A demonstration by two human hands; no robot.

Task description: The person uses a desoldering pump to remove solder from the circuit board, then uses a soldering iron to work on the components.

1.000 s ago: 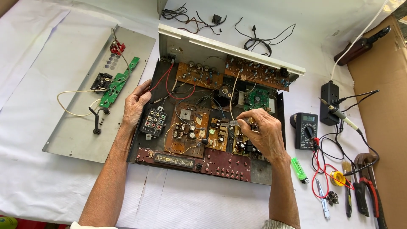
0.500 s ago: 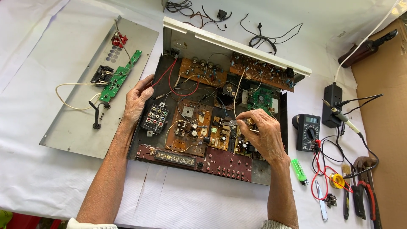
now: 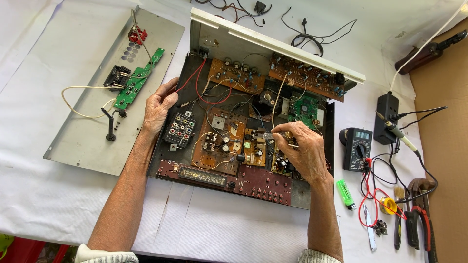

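Observation:
An opened audio amplifier chassis [image 3: 312, 197] lies on a white sheet, with brown and green circuit boards, wires and capacitors exposed. My left hand [image 3: 158, 107] rests on the chassis's left edge, fingers curled over the rim, just above a block of coloured sockets [image 3: 179, 130]. My right hand [image 3: 298, 148] hovers over the middle boards, pinching a small metal tool [image 3: 269, 135] whose tip points left at a brown board [image 3: 219, 141]. The display board [image 3: 202, 175] runs along the front edge.
A grey metal cover panel [image 3: 83, 141] with a green board [image 3: 139, 80] lies to the left. To the right are a multimeter [image 3: 357, 148], a soldering iron [image 3: 397, 130], a black adapter [image 3: 387, 117], a green lighter [image 3: 345, 192], pliers [image 3: 420, 219] and loose cables [image 3: 307, 41].
The view has shifted slightly, so everything sits a little higher in frame. Both hands stay in about the same places on the chassis; my right hand's fingers have shifted slightly on the tool.

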